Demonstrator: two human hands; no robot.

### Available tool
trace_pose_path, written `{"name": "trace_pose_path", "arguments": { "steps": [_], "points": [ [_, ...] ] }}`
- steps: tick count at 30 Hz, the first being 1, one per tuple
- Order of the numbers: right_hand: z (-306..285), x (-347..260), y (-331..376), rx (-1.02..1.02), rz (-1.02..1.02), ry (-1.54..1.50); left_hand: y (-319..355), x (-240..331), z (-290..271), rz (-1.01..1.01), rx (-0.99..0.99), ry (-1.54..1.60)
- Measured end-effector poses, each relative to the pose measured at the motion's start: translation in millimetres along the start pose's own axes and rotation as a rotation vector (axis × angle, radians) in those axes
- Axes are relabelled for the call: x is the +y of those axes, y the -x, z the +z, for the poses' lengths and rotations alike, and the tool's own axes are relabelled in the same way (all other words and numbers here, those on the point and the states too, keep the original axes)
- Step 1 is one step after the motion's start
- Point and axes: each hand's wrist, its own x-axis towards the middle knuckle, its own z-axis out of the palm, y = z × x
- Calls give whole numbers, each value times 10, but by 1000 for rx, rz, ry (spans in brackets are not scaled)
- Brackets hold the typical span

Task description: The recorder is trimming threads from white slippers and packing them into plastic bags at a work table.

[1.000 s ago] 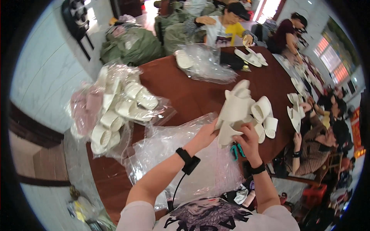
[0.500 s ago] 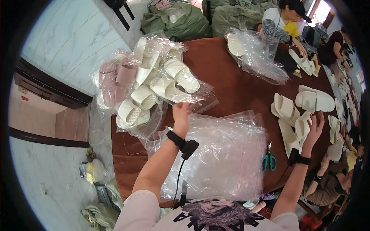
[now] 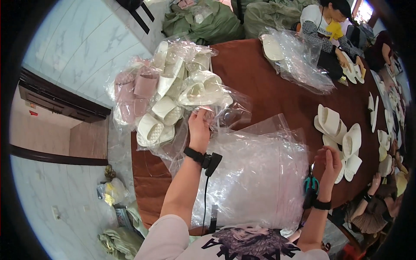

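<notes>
While left hand point(image 3: 199, 129) touches bag point(image 3: 236, 109) | white slippers point(image 3: 209, 96) inside, just beyond

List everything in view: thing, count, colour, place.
Table: 1, reddish-brown covering, centre
Clear bags: stack, uncounted, colourless, near side
Bagged white slippers: several, white, heap at left
Bagged pink slippers: several, pink, heap's left side
Scissors: 1, teal handles, right of near bags
Loose slippers: at least four, white, right side
Far bags: uncounted, clear, far side
Sacks: at least two, grey-green, behind table
Co-worker: 1, white-and-yellow top, far right
Others: several, right edge, partly hidden
Wall: pale tile, left
Doorway: 1, dark frame, left
Wristbands: 2, black, both wrists
Left hand: 1, bare, at heap's near edge
Right hand: 1, bare, between scissors and loose slippers
</notes>
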Motion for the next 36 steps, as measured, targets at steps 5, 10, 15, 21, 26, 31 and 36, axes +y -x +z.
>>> {"name": "trace_pose_path", "arguments": {
  "steps": [5, 10, 15, 21, 26, 31, 36],
  "points": [
    [487, -466, 413, -336, 165, -182, 507, 411, 244, 102, -185, 119],
    [942, -633, 943, -541, 289, -342, 1466, 796, 505, 119, -202, 70],
    [1012, -773, 1201, -573, 473, -603, 2447, 784, 303, 233, -353, -75],
    [670, -225, 1299, -505, 304, -415, 3310, 784, -537, -9, -1005, -1000],
    [164, 684, 1442, -230, -22, 202, 3381, 624, -1610, -261, -660, -1191],
    [-78, 441, 1744, -69, 6, 303, 3523, 829, -1315, -302, -252, -925],
    [-146, 585, 1896, -236, 273, 41, 3269, 780, -1304, 287, 41, -946]
  ]
}}
